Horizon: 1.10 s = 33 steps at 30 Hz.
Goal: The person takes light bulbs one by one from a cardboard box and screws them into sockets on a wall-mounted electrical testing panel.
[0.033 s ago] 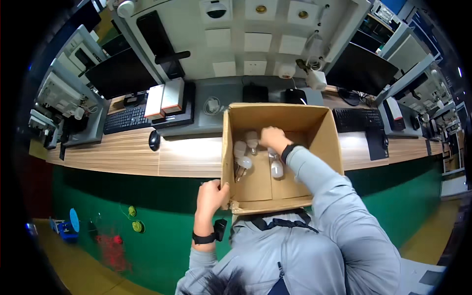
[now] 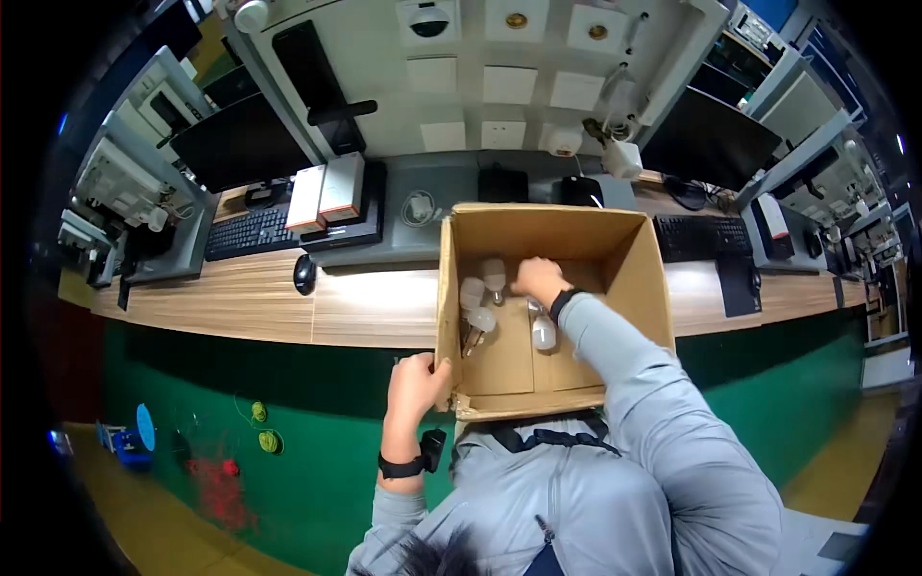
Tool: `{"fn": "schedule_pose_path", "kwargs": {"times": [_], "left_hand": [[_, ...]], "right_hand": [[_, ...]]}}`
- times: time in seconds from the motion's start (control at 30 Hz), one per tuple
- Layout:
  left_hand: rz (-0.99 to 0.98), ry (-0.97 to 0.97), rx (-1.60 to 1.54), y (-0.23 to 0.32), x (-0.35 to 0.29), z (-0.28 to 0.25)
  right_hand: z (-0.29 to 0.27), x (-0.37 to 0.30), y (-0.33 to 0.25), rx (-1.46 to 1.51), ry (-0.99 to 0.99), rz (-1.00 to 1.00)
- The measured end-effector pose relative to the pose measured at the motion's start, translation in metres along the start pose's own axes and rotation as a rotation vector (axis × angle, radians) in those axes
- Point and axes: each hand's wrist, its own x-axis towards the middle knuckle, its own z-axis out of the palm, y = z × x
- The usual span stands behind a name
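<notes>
Some bulbs (image 2: 494, 276) are in a box (image 2: 549, 232) the left hand (image 2: 414, 386) pinches; can't tell if the right hand (image 2: 540, 279) holds any.

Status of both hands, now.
Left hand: closed on the cardboard box at its left wall.
Right hand: inside the box; whether it holds anything cannot be told.

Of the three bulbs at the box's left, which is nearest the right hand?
The topmost bulb; the lower two lie farther from the right hand.
</notes>
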Motion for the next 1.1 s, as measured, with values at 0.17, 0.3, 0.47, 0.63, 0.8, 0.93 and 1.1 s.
{"fn": "schedule_pose_path", "kwargs": {"times": [0.17,0.3,0.47,0.63,0.8,0.93,1.1], "left_hand": [[0.042,0.029,-0.044,-0.005,0.002,0.006],[-0.023,0.007,-0.047,-0.006,0.0,0.005],[-0.028,-0.01,-0.021,-0.004,0.003,0.004],[-0.035,0.004,0.005,0.004,0.002,0.002],[-0.065,-0.02,-0.003,0.002,0.0,0.001],[-0.057,-0.005,0.004,0.006,0.0,0.0],[-0.104,-0.033,-0.017,0.009,-0.002,-0.003]], "right_hand": [[0.053,0.02,0.041,0.132,0.093,0.163],[-0.007,0.017,0.054,0.373,-0.224,0.088],[-0.096,-0.043,0.068,1.409,-0.711,-0.247],[-0.155,-0.068,0.091,1.593,-0.545,-0.406],[-0.219,-0.062,0.103,1.118,0.428,-0.478],[-0.273,-0.051,0.123,0.907,1.207,-0.476],[-0.315,-0.041,0.106,0.421,1.492,-0.337]]}}
